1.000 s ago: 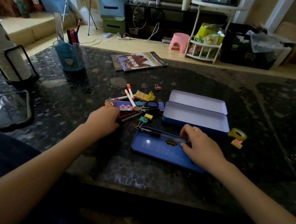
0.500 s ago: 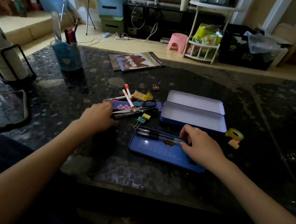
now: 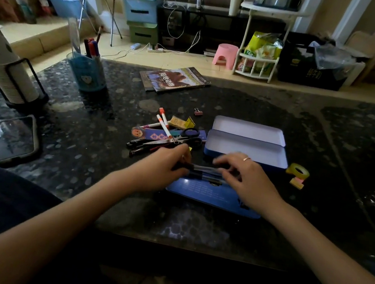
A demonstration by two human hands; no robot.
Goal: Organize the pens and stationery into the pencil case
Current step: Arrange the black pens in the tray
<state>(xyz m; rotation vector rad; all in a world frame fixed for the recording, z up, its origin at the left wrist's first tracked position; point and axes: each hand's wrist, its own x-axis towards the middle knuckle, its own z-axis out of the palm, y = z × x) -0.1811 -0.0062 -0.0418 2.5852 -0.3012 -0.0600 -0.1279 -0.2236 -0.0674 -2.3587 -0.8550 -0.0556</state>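
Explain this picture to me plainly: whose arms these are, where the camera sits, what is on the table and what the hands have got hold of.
There is no machine here: a person wears a camera on the head, looking down at their own arms. The left hand and right hand together hold a few dark pens over a flat blue tray. Behind it an open blue pencil case lies on the dark table. Left of the case lie scissors, markers and more pens; a tape roll sits to its right.
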